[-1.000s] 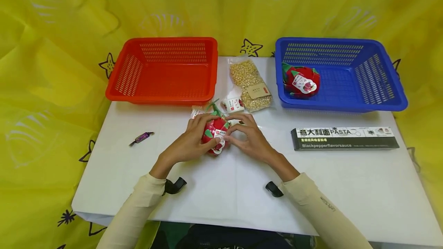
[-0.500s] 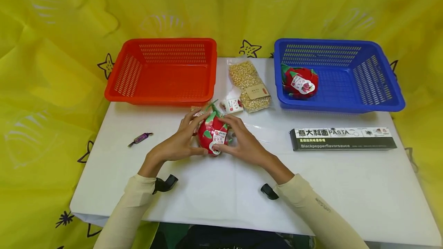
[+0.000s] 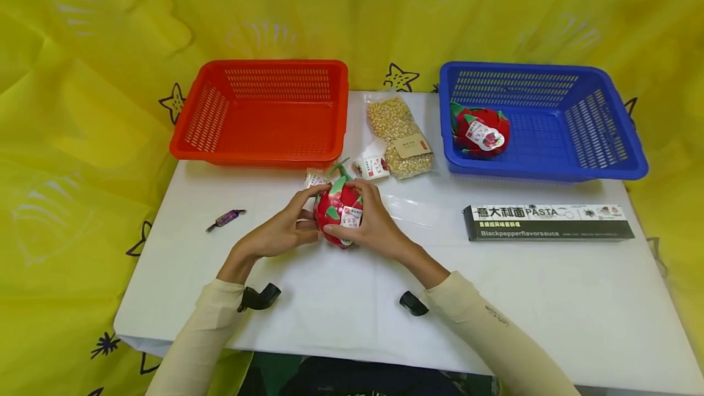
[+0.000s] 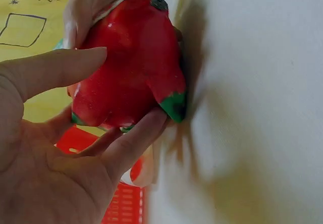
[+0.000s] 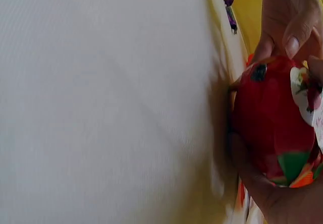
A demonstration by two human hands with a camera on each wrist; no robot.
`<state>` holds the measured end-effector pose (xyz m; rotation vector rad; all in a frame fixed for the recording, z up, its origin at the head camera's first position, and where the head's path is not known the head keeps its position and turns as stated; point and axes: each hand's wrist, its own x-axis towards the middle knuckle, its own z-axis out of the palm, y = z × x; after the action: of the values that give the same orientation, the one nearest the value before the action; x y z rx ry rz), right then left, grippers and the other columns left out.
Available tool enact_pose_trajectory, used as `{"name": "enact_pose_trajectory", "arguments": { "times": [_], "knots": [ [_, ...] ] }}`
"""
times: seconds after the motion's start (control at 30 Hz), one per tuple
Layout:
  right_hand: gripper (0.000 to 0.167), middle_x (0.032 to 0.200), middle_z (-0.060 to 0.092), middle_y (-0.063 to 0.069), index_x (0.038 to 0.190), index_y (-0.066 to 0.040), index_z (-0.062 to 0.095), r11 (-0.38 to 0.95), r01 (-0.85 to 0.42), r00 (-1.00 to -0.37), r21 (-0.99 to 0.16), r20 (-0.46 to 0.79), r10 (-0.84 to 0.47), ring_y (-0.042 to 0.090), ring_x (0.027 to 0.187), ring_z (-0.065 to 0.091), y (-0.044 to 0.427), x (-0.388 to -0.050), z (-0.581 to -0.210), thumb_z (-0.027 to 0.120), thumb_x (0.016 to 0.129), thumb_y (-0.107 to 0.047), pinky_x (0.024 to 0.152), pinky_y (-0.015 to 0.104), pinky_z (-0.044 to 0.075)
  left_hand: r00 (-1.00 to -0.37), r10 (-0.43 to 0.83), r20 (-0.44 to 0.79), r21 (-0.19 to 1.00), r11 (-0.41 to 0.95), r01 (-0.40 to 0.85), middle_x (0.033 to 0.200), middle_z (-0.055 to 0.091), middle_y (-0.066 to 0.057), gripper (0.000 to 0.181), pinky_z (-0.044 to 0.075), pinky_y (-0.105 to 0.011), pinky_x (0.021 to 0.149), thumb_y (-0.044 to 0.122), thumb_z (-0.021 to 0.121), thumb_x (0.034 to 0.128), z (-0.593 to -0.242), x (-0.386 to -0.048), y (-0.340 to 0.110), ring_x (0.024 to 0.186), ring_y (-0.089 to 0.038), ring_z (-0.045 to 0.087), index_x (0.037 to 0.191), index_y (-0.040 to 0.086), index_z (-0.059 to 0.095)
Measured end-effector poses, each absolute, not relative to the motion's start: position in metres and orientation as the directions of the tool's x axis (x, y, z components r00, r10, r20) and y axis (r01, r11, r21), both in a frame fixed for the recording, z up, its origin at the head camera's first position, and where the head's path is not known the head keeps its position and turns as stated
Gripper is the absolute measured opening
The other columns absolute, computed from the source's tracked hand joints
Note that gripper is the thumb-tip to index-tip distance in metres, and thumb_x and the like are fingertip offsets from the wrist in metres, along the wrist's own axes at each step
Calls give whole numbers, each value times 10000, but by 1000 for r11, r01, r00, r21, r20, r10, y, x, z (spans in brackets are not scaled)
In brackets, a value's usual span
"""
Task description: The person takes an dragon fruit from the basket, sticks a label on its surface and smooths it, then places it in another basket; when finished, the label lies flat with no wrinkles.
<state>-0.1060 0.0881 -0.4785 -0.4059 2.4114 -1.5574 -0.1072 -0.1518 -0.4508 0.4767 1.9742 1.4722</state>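
A red dragon fruit (image 3: 335, 203) with green-tipped scales and a white label stands between both hands near the middle of the white table. My right hand (image 3: 379, 225) grips its right side, thumb across the front beside the label. On the left side, my left hand (image 3: 277, 231) cups the fruit, its fingers curled along the side and far edge. In the left wrist view the left thumb (image 4: 75, 70) lies along the red skin and the fingers touch the lower side. The right wrist view shows the label (image 5: 305, 100) and the dark end of the fruit.
A red basket (image 3: 258, 154) stands at back left. The blue basket (image 3: 550, 167) at back right holds another dragon fruit (image 3: 484, 133). Between them lie a bag of corn kernels (image 3: 393, 118) and a small labelled packet (image 3: 374, 167). A pasta box (image 3: 550, 223) lies right, a purple candy (image 3: 227, 219) left.
The right hand has moved left from pinching at the label to gripping the fruit's side. The left hand has shifted slightly left, and the fruit has turned a little, its label moving right.
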Motion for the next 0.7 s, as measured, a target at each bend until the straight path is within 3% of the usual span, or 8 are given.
{"name": "enact_pose_trajectory", "arguments": {
  "times": [0.17, 0.33, 0.5, 0.7],
  "knots": [
    [858, 1620, 302, 117, 1502, -136, 334, 357, -29, -960, -934, -73, -269, 276, 1358, 457, 82, -104, -475, 868, 872, -368, 1026, 454, 561, -747, 624, -228, 957, 286, -54, 1656, 183, -77, 888, 542, -419, 1090, -62, 653, 977, -446, -103, -150, 1326, -373, 562, 1668, 307, 234],
    [802, 1428, 467, 104, 1485, -159, 329, 319, 50, -963, -946, -130, -236, 255, 1244, 568, 88, -101, -466, 824, 901, -396, 925, 402, 612, -740, 642, -203, 961, 276, -24, 1651, 177, -62, 876, 484, -507, 1150, -65, 644, 964, -441, -99, -141, 1322, -369, 548, 1659, 291, 247],
    [765, 1347, 584, 140, 1446, -158, 288, 247, 131, -943, -960, -198, -268, 296, 1179, 650, 98, -98, -456, 805, 924, -372, 927, 407, 617, -728, 666, -162, 967, 253, 16, 1697, 108, -38, 901, 443, -527, 1183, -70, 658, 952, -437, -95, -134, 1324, -350, 549, 1661, 288, 231],
    [913, 1456, 526, 106, 1624, -220, 226, 211, 175, -925, -962, -234, -298, 315, 1298, 579, 111, -99, -448, 796, 926, -370, 997, 474, 590, -717, 684, -132, 974, 223, 33, 1707, 64, 12, 898, 419, -491, 1208, -92, 654, 944, -432, -93, -126, 1360, -317, 526, 1642, 311, 256]
  ]
}}
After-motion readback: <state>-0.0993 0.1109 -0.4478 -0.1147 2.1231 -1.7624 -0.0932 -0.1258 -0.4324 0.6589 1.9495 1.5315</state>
